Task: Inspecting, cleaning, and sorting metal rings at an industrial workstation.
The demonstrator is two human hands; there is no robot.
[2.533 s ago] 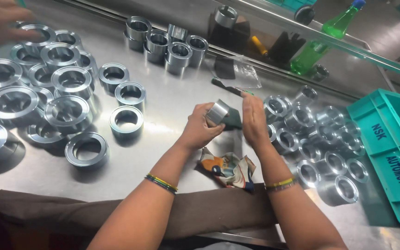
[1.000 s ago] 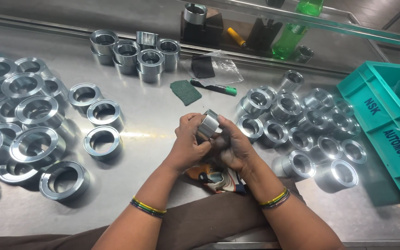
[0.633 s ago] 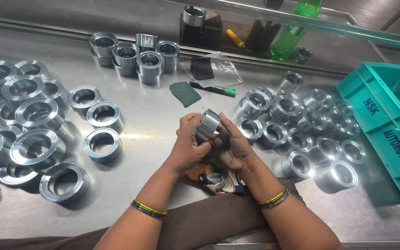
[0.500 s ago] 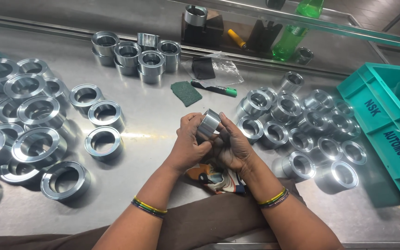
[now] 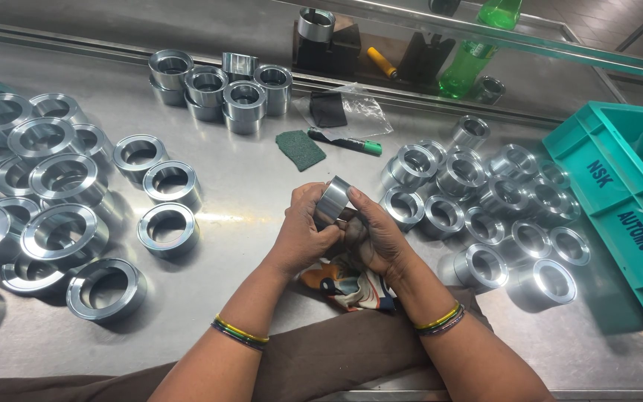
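Gripping 1 small steel ring (image 5: 333, 199) together, the left hand (image 5: 303, 231) and right hand (image 5: 375, 237) curl closed around it, a patterned cloth (image 5: 351, 286) just beneath them on the surface (image 5: 247, 179).

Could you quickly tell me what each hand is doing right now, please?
Left hand: closed on the small metal ring.
Right hand: also gripping that ring, patterned cloth under it.

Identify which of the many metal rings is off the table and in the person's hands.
The small shiny ring held between the left hand and right hand, above the patterned cloth. All other rings rest on the steel table.
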